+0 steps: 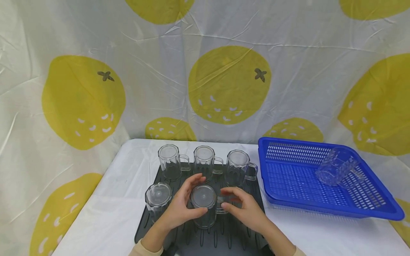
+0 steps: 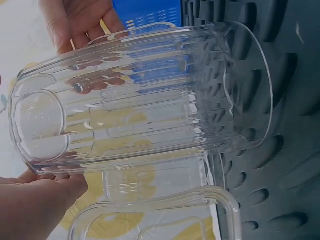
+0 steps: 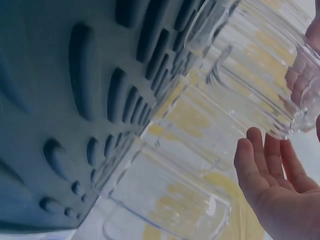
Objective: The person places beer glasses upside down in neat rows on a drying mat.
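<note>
A clear glass mug (image 1: pixel 205 217) stands upside down on a dark ridged drying mat (image 1: pixel 205 245), its handle to the right. My left hand (image 1: pixel 180 206) is around the mug's left side near its upturned base, thumb in front and fingers behind, spread wider than the base. To the right, my right hand (image 1: pixel 245 206) has loosely bent fingers close to the handle, holding nothing. In the left wrist view the mug (image 2: pixel 125 110) fills the middle, with the right hand (image 2: pixel 87 22) beyond it. Right-hand fingers (image 3: pixel 250 160) lie near the base in the right wrist view.
Three more upturned glass mugs line the mat's back edge, including the middle mug (image 1: pixel 204 160). Another mug (image 1: pixel 158 195) stands at front left. A blue plastic basket (image 1: pixel 288 177) sits at right with a glass mug (image 1: pixel 334 167) lying in it. Behind hangs a lemon-print curtain (image 1: pixel 153 78).
</note>
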{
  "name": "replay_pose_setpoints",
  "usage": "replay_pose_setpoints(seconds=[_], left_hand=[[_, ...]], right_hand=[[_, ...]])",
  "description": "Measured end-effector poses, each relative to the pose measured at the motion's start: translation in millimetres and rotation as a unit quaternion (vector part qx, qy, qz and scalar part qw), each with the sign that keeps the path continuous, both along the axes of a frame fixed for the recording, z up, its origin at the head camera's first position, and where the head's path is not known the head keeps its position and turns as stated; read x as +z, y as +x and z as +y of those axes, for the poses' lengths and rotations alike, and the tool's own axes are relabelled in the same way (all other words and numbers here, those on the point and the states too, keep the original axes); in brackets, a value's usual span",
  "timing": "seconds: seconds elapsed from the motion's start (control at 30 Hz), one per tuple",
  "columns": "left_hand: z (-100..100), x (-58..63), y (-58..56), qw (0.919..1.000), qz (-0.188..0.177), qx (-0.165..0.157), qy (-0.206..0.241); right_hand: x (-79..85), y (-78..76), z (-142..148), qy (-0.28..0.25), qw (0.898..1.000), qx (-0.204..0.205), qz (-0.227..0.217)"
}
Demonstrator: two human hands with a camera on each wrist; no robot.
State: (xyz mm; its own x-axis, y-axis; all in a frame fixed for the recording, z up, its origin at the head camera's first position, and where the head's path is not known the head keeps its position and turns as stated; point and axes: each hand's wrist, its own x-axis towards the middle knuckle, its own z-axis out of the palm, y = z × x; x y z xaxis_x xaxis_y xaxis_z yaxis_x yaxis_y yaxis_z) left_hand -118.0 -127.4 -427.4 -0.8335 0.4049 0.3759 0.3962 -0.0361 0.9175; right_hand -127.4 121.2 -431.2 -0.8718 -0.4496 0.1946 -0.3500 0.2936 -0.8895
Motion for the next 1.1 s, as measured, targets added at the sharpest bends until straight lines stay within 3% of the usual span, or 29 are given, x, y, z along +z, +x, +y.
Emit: replay_pose_setpoints(seconds=[0.27,0.43,0.57,0.67,0.83,0.97,1.1], left_hand=[[-3.2,9.9,6.4,0.9994,0.033,0.009,-0.004],[-8.6,23.2,14.6,0.9985,0.044,0.030,-0.005],[-17.3,33.9,21.3,0.9942,0.081,0.067,-0.022],[-27.6,41.0,25.8,0.9831,0.127,0.121,-0.053],[-49.9,51.6,33.3,0.9552,0.165,0.217,-0.115],[-69.8,53.9,37.1,0.9395,0.155,0.269,-0.144],[-91.6,48.9,40.6,0.9325,0.111,0.295,-0.176]], right_hand=[[10.4,2.0,6.3,0.002,0.999,-0.038,0.026],[15.4,2.1,12.1,0.000,0.996,-0.057,0.061],[18.4,1.5,17.8,0.003,0.994,-0.071,0.082],[20.9,1.5,21.1,0.003,0.993,-0.079,0.091],[25.3,1.2,27.4,-0.006,0.990,-0.088,0.110],[28.6,1.0,32.5,-0.016,0.989,-0.095,0.116],[31.9,0.7,37.5,-0.033,0.986,-0.100,0.129]])
